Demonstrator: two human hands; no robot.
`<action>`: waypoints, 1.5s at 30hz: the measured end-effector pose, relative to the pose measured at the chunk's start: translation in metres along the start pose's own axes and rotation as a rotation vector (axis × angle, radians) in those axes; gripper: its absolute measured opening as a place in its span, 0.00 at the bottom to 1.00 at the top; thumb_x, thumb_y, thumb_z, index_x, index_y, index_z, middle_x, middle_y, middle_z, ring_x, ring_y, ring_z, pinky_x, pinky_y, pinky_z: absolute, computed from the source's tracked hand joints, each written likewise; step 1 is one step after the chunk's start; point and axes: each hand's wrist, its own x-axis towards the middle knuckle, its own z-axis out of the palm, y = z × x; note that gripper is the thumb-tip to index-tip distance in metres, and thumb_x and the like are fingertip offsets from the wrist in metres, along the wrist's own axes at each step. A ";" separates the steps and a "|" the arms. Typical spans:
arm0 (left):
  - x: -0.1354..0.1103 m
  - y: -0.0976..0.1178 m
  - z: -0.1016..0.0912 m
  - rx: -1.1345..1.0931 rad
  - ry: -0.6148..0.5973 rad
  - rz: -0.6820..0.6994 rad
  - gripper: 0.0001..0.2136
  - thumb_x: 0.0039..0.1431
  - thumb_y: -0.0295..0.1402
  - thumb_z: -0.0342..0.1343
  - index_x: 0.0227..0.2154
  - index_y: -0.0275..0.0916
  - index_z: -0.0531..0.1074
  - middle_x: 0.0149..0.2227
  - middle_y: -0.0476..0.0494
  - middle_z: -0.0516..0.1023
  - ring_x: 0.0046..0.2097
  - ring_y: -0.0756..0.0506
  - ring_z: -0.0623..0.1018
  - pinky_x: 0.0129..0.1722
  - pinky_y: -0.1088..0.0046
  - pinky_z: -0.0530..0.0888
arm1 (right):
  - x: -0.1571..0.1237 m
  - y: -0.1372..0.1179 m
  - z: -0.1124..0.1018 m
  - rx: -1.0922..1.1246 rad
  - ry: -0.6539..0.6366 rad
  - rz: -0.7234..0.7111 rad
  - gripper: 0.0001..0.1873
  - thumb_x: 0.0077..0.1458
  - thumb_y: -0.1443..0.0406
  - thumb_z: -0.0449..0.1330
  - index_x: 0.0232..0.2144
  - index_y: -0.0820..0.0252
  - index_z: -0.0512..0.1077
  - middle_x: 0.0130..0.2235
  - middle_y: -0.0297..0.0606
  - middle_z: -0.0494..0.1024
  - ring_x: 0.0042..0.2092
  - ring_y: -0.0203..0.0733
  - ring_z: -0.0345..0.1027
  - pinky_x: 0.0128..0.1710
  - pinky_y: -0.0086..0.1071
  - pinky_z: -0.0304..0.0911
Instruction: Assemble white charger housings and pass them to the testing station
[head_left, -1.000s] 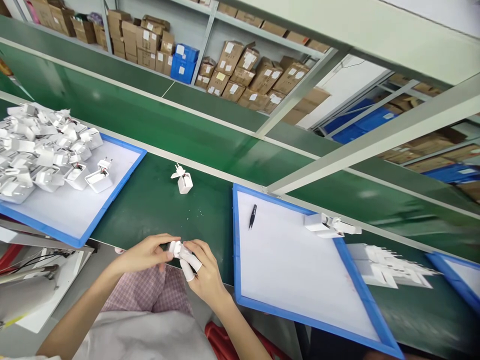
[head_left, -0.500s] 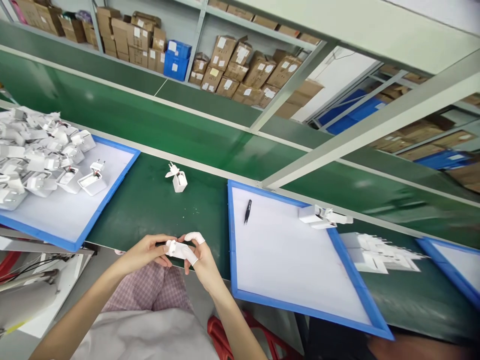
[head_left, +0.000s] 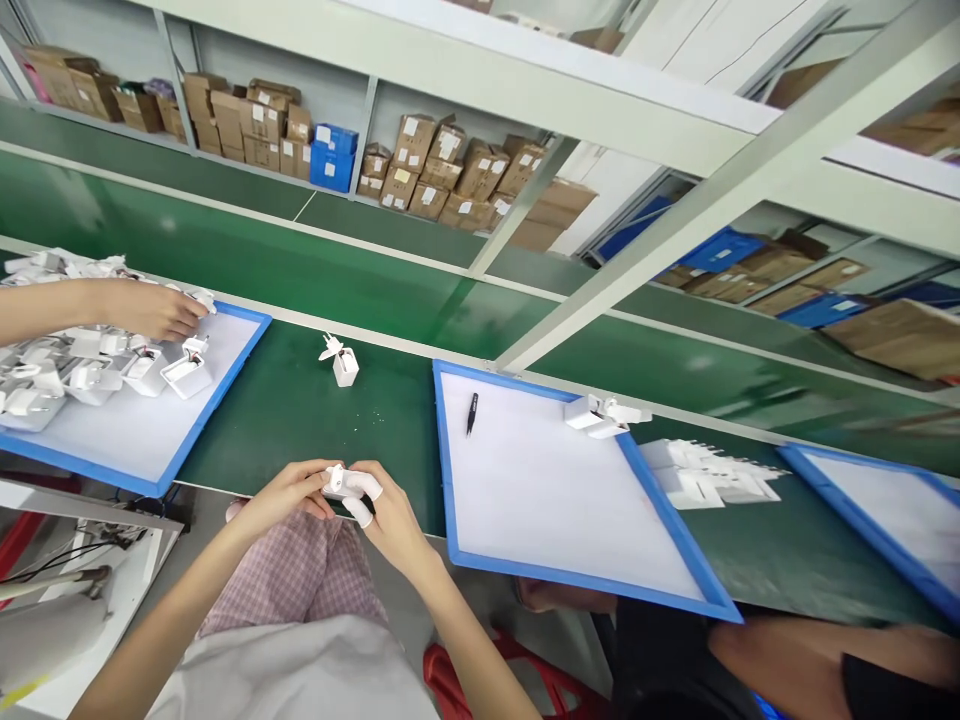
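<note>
Both of my hands meet at the bench's near edge, above my lap. My left hand (head_left: 300, 488) pinches one end of a small white plug adapter (head_left: 336, 482). On its other side my right hand (head_left: 390, 515), with white finger cots on two fingers, grips the same piece and partly hides it. Beyond my hands, an open white adapter housing (head_left: 345, 367) stands on the green bench (head_left: 292, 400) with its plug part leaning out. Small white crumbs lie in front of it.
Another person's hand (head_left: 161, 310) reaches over piled adapters (head_left: 94, 380) on the left blue-rimmed tray (head_left: 214, 395). Black tweezers (head_left: 472, 414) lie in the right tray (head_left: 444, 460). Open adapter housings (head_left: 596, 416) sit at its far corner, with rows of adapters (head_left: 697, 482) beyond. A metal post (head_left: 622, 270) slants above.
Another person's hand has come in from the left over the pile. My right fingers have shifted around the adapter, which now looks turned. The camera view has tilted up slightly.
</note>
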 end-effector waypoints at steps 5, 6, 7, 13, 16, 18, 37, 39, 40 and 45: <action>0.002 -0.001 -0.003 0.021 -0.024 0.006 0.27 0.58 0.47 0.58 0.55 0.33 0.69 0.31 0.43 0.78 0.28 0.48 0.78 0.28 0.74 0.75 | 0.000 -0.001 -0.008 -0.131 -0.056 0.046 0.15 0.59 0.69 0.58 0.49 0.58 0.66 0.50 0.43 0.72 0.46 0.45 0.71 0.45 0.38 0.68; 0.002 0.000 -0.004 0.024 -0.034 0.004 0.26 0.58 0.46 0.58 0.54 0.33 0.69 0.32 0.42 0.78 0.28 0.48 0.78 0.28 0.75 0.75 | -0.001 0.000 -0.008 -0.143 -0.067 0.045 0.16 0.58 0.70 0.58 0.50 0.58 0.67 0.51 0.43 0.72 0.47 0.46 0.71 0.46 0.39 0.68; 0.002 0.001 -0.004 0.027 -0.045 0.000 0.25 0.58 0.44 0.59 0.53 0.33 0.70 0.33 0.42 0.78 0.29 0.48 0.79 0.29 0.75 0.76 | -0.001 0.001 -0.008 -0.151 -0.077 0.037 0.17 0.57 0.71 0.59 0.50 0.58 0.67 0.51 0.43 0.72 0.48 0.46 0.70 0.47 0.39 0.69; 0.004 0.009 -0.007 0.061 -0.068 -0.042 0.21 0.57 0.41 0.60 0.50 0.34 0.73 0.39 0.39 0.80 0.37 0.45 0.82 0.42 0.71 0.78 | -0.001 0.004 -0.005 -0.136 -0.095 -0.029 0.21 0.58 0.71 0.62 0.53 0.58 0.67 0.51 0.42 0.74 0.48 0.45 0.70 0.47 0.39 0.70; 0.007 0.012 -0.008 0.070 -0.083 -0.070 0.22 0.57 0.43 0.60 0.48 0.33 0.74 0.39 0.38 0.81 0.37 0.43 0.82 0.42 0.69 0.79 | 0.002 0.002 -0.004 -0.178 -0.111 -0.024 0.20 0.58 0.71 0.62 0.52 0.57 0.68 0.50 0.41 0.75 0.46 0.45 0.71 0.42 0.37 0.71; 0.008 0.012 -0.007 0.077 -0.075 -0.070 0.23 0.56 0.46 0.61 0.48 0.32 0.74 0.38 0.38 0.80 0.37 0.42 0.82 0.42 0.67 0.79 | 0.004 0.001 -0.004 -0.209 -0.128 -0.030 0.19 0.58 0.70 0.62 0.52 0.57 0.69 0.50 0.41 0.75 0.44 0.45 0.71 0.38 0.36 0.71; 0.001 -0.004 0.011 0.119 0.175 0.071 0.24 0.53 0.48 0.61 0.46 0.35 0.69 0.35 0.42 0.80 0.31 0.44 0.80 0.35 0.69 0.79 | 0.009 0.008 0.010 -0.440 -0.107 -0.086 0.12 0.59 0.67 0.61 0.46 0.56 0.71 0.45 0.39 0.76 0.42 0.41 0.71 0.38 0.29 0.66; 0.003 -0.007 0.010 0.154 0.182 0.077 0.28 0.51 0.51 0.61 0.47 0.34 0.68 0.34 0.42 0.80 0.33 0.44 0.81 0.38 0.69 0.79 | 0.011 0.006 0.007 -0.481 -0.097 -0.073 0.11 0.59 0.65 0.63 0.45 0.54 0.72 0.45 0.36 0.76 0.41 0.39 0.71 0.37 0.27 0.66; 0.005 -0.008 0.008 0.148 0.210 0.074 0.29 0.49 0.52 0.63 0.48 0.35 0.69 0.35 0.42 0.81 0.35 0.43 0.81 0.40 0.69 0.79 | 0.013 0.006 0.005 -0.501 -0.090 -0.069 0.10 0.58 0.64 0.63 0.44 0.54 0.72 0.45 0.34 0.75 0.41 0.38 0.71 0.36 0.26 0.65; 0.012 -0.011 0.003 0.114 0.260 0.029 0.36 0.45 0.54 0.64 0.52 0.34 0.67 0.30 0.42 0.81 0.37 0.38 0.82 0.40 0.65 0.81 | 0.018 0.007 0.000 -0.530 -0.168 -0.082 0.09 0.61 0.63 0.61 0.44 0.55 0.70 0.48 0.34 0.74 0.42 0.38 0.71 0.31 0.27 0.63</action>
